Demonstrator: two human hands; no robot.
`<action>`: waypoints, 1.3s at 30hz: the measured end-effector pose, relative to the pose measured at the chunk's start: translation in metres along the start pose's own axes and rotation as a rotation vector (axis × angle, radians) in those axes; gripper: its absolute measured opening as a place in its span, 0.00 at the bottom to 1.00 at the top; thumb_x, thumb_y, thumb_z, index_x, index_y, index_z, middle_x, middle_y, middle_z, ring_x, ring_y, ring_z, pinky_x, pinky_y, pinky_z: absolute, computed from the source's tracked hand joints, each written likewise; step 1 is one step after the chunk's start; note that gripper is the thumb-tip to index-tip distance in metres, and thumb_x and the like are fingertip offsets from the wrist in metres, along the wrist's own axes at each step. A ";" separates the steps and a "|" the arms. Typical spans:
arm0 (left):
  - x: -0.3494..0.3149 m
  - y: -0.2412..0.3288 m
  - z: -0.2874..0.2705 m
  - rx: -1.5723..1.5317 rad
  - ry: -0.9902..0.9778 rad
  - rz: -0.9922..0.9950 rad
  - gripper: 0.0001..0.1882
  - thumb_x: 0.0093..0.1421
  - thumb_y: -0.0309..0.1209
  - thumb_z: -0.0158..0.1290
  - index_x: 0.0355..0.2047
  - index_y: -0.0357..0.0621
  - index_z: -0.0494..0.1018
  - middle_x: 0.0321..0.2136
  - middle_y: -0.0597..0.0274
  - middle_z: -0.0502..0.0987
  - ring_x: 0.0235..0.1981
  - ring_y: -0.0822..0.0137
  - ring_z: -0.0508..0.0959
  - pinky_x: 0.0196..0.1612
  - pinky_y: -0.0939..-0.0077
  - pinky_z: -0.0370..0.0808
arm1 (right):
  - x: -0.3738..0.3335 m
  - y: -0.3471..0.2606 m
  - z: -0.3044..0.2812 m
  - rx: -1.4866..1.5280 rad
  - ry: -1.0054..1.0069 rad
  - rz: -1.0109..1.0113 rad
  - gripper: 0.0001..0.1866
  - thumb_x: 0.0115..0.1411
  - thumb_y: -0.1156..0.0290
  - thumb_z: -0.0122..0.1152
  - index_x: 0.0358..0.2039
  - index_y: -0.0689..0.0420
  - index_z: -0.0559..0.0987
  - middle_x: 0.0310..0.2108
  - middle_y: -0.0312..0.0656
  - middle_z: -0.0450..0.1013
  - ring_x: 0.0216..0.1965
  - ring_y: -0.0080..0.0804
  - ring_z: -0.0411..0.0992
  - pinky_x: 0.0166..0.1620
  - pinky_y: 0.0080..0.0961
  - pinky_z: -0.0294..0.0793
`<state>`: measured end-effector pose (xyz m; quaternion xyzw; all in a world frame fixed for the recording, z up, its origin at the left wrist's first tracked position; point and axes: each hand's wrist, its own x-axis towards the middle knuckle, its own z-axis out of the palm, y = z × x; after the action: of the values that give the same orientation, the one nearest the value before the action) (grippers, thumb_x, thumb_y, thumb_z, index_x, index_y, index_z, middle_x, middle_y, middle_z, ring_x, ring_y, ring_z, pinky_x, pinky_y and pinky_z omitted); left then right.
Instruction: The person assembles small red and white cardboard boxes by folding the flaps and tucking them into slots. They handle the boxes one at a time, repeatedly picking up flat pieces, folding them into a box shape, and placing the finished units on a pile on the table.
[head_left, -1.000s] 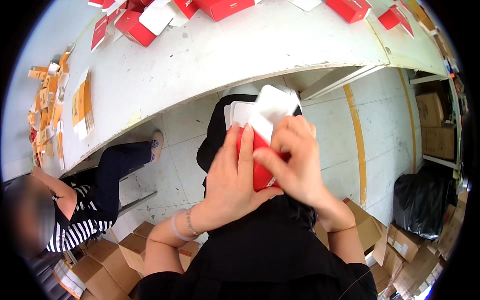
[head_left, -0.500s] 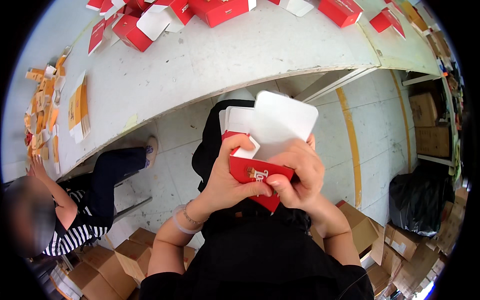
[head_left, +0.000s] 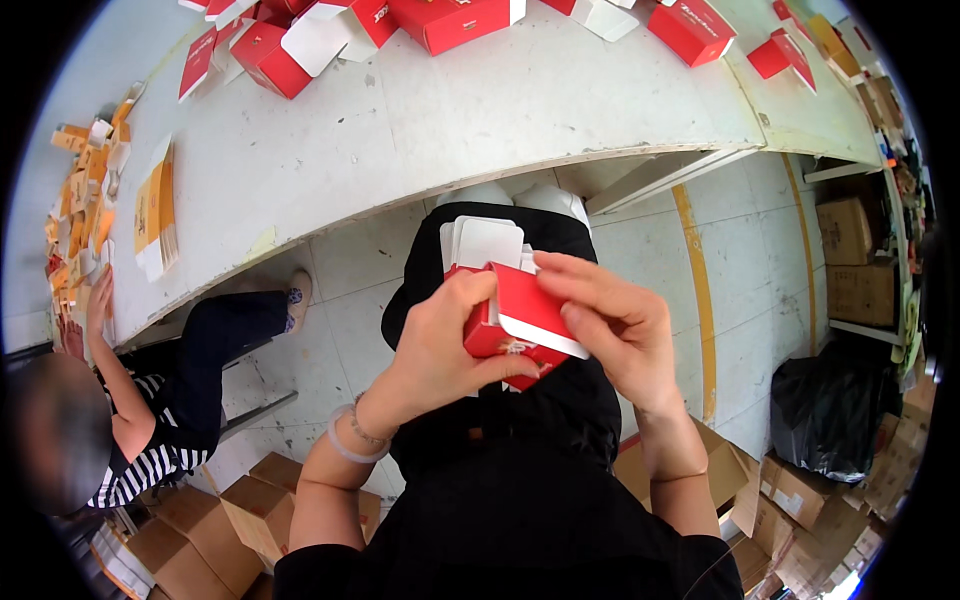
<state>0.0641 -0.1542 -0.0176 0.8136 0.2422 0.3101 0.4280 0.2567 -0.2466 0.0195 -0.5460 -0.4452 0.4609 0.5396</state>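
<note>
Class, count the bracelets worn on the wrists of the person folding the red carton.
2: a pale bangle and thin bead bracelet, both on the left wrist. Right wrist bare.

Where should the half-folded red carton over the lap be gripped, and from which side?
Best by its closed red body: the red carton has loose white flaps on top, so each hand probably does well to pinch a side wall from its own side.

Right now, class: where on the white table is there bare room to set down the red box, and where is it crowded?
The white table is bare across its middle, between the orange card stack on the left and the near edge. It is crowded along the far edge with red boxes, and at the far left with small orange pieces. Both hands hold the red box.
</note>
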 end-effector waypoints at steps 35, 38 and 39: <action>0.006 0.006 0.002 -0.224 -0.067 -0.305 0.54 0.39 0.39 0.75 0.60 0.44 0.51 0.41 0.47 0.76 0.42 0.54 0.81 0.42 0.68 0.79 | 0.011 0.020 0.016 -0.516 -0.057 -0.513 0.29 0.63 0.51 0.55 0.55 0.62 0.74 0.56 0.50 0.71 0.57 0.55 0.68 0.59 0.46 0.66; 0.008 0.009 -0.003 -0.119 -0.066 -0.323 0.55 0.39 0.38 0.74 0.63 0.43 0.52 0.47 0.45 0.75 0.45 0.51 0.80 0.45 0.66 0.78 | 0.009 0.027 0.010 -0.438 -0.152 -0.477 0.38 0.65 0.40 0.43 0.60 0.63 0.69 0.63 0.53 0.62 0.65 0.54 0.58 0.65 0.48 0.55; 0.017 0.018 -0.013 0.007 -0.066 -0.298 0.54 0.40 0.37 0.74 0.64 0.42 0.55 0.50 0.44 0.74 0.47 0.50 0.79 0.47 0.64 0.78 | 0.008 0.029 0.007 -0.390 -0.178 -0.465 0.41 0.66 0.37 0.39 0.61 0.64 0.68 0.65 0.55 0.59 0.67 0.54 0.55 0.66 0.48 0.51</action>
<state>0.0692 -0.1451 0.0090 0.7799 0.3470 0.2155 0.4743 0.2511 -0.2377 -0.0098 -0.4803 -0.6837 0.2768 0.4746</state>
